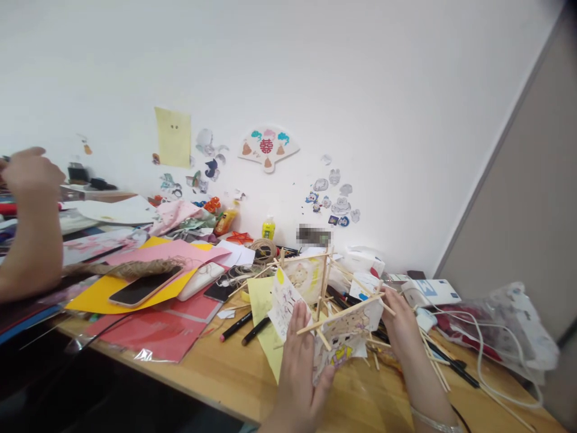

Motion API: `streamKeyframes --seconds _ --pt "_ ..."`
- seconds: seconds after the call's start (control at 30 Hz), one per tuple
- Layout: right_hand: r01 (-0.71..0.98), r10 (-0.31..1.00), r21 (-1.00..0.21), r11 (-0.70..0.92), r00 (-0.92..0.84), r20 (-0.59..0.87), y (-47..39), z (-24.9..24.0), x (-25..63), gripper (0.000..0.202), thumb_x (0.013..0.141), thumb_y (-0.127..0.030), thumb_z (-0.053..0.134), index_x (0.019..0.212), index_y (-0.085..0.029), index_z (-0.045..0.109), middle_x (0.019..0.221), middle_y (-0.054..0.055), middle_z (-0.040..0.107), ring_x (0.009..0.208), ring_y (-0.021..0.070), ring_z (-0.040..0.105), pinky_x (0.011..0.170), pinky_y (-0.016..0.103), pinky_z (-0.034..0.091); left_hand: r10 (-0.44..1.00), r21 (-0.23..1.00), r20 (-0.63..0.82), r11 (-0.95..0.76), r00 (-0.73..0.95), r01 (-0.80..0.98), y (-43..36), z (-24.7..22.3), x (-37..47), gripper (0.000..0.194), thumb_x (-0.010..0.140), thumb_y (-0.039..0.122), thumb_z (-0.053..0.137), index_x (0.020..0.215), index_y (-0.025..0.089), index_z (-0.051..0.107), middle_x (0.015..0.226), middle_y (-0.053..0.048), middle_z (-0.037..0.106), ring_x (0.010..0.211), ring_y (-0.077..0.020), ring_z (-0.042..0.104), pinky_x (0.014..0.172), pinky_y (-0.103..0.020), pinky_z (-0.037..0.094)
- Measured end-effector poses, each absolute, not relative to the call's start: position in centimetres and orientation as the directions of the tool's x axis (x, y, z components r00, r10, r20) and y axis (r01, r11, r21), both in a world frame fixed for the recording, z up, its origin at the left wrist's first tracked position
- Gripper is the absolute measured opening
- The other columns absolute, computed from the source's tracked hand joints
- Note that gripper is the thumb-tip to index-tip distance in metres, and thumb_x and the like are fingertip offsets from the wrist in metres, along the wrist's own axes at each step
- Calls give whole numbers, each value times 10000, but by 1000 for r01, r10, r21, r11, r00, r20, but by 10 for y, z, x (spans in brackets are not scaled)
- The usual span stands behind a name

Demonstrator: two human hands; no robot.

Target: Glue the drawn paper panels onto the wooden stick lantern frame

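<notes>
A frame of thin wooden sticks with drawn paper panels (pixel 349 328) stands over the table's front part. My left hand (pixel 300 361) rests against its left side, fingers stretched upward and thumb apart, touching the paper and a stick. At the right, my right hand (pixel 399 319) has its fingers closed round the stick ends at the frame's corner. Another panel with a yellow-edged drawing (pixel 304 276) forms the back of the frame. A pale yellow sheet (pixel 261 300) lies partly behind the left panel.
Two markers (pixel 237 326) lie left of the frame. Further left are a phone (pixel 145 286), coloured paper (pixel 90 294) and twine. Loose sticks, a white cable (pixel 480 355) and a plastic bag (pixel 518 331) are at the right. Another person's arm (pixel 33 222) is at the far left.
</notes>
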State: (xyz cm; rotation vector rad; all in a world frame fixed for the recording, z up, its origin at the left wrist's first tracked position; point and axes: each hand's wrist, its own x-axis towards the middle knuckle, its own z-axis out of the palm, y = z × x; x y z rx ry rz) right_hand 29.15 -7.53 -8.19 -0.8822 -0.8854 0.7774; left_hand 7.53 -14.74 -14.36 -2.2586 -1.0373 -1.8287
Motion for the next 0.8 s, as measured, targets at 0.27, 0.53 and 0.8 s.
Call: streamKeyframes --seconds 0.27,0.53,0.8 --pt "-157 803 -868 471 483 349 -74 -83 288 357 643 -506 723 838 -210 681 838 13 700 793 190 631 692 290 487 370 258 926 -765 75 590 -161 -144 77 755 843 138 465 1486 187 73 1563 -130 99 1427 -313 131 1110 -482 287" --pt "-163 797 -861 482 489 354 -70 -82 285 393 652 -528 721 853 -193 681 818 24 699 786 197 631 689 296 477 336 228 937 -796 98 560 -151 -128 56 546 854 97 431 1385 182 338 1407 -146 442 1377 -259 300 1071 -449 359" --pt "-181 791 -854 487 505 344 -70 -82 283 417 634 -542 729 846 -186 685 784 20 697 749 191 633 659 288 485 282 243 957 -910 72 337 -130 -95 33 220 824 85 561 988 233 560 1069 -59 642 1163 -222 519 955 -421 451"
